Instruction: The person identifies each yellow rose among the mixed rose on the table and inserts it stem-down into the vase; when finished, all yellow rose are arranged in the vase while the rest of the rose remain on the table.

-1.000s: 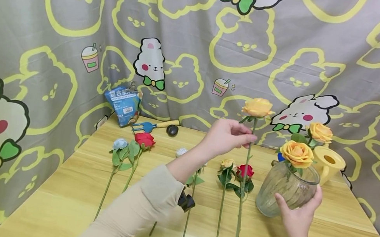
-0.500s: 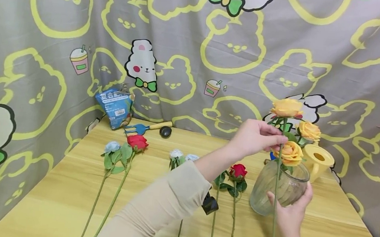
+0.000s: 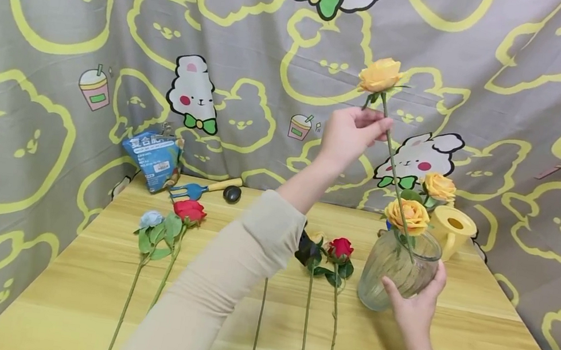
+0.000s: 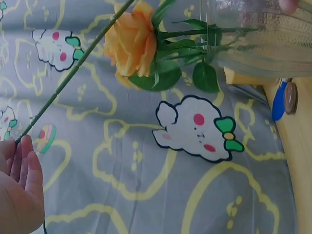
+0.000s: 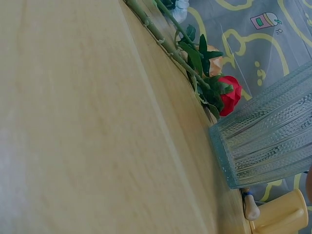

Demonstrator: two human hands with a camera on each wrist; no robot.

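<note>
In the head view my left hand pinches the green stem of a yellow rose just below its bloom, high above the table. The stem slants down to the right, its lower end overlapping the mouth of a ribbed glass vase. My right hand grips the vase's lower right side, thumb in front; the vase leans slightly. Two yellow roses stand in it, and their stems show through the glass in the left wrist view. There, my left fingers pinch the stem.
On the wooden table lie a red rose, a partly hidden pale yellow rose, another red rose and a light blue flower. Behind are a yellow watering can, a blue hand fork and a blue bag.
My left hand has carried the yellow rose right, then raised it, and the stem has tipped from upright to slanting with its lower end at the vase mouth. The right hand stays on the vase.
</note>
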